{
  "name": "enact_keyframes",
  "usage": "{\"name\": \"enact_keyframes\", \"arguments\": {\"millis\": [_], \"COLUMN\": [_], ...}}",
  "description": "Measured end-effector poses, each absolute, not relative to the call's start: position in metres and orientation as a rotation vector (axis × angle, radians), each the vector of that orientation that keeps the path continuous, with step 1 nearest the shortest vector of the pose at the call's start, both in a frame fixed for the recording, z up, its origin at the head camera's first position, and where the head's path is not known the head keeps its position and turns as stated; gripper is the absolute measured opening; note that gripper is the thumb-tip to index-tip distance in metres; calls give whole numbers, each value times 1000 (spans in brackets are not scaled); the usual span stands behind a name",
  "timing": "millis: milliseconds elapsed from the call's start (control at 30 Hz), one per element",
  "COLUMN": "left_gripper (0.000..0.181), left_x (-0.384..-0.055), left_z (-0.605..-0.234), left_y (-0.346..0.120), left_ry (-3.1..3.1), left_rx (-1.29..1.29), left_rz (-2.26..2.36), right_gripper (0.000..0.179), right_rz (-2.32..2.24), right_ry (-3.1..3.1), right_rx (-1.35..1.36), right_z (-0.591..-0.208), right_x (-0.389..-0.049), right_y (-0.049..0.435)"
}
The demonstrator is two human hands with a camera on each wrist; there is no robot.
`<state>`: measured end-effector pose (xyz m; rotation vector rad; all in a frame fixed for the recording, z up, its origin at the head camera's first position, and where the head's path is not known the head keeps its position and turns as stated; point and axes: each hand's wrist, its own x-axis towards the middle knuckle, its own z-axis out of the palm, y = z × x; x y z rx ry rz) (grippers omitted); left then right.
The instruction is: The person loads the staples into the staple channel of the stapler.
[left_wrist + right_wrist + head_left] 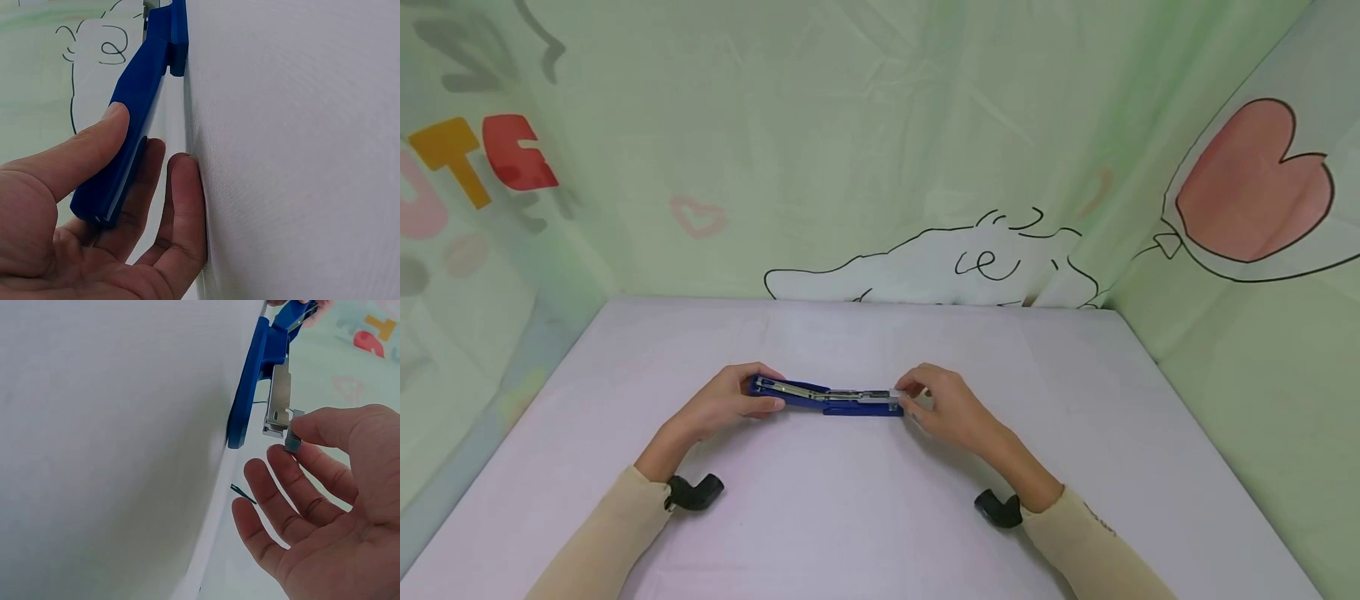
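Note:
A blue stapler (863, 409) lies swung open on the table, its metal magazine showing. My left hand (741, 393) grips the far left end of its raised upper arm (139, 94), with the thumb on one side and fingers on the other. At the right end, my right hand (942, 404) pinches a small grey strip of staples (293, 434) between thumb and fingertips. The strip sits right at the front end of the magazine (279, 400). The other fingers of the right hand are spread loosely below it in the right wrist view.
A white-covered table (850, 517) extends around the stapler on all sides. Behind it hangs a pale green cloth wall (820, 150) with printed drawings and letters. Black curved pieces (698, 492) stick out from both wrists, near the sleeve cuffs.

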<state>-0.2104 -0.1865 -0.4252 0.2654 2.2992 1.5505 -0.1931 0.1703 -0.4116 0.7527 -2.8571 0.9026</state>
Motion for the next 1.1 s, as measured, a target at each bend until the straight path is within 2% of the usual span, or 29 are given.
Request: {"name": "enact_keyframes", "arguments": {"millis": [1100], "left_gripper": [42], "left_x": [-213], "left_z": [-427], "left_y": [-188], "left_ry": [2292], "left_rx": [247], "left_rz": [1550], "right_gripper": [13], "right_rz": [918], "right_ry": [-2840], "right_rx": [763], "right_z": [-413], "right_x": [-197], "right_y": [160]}}
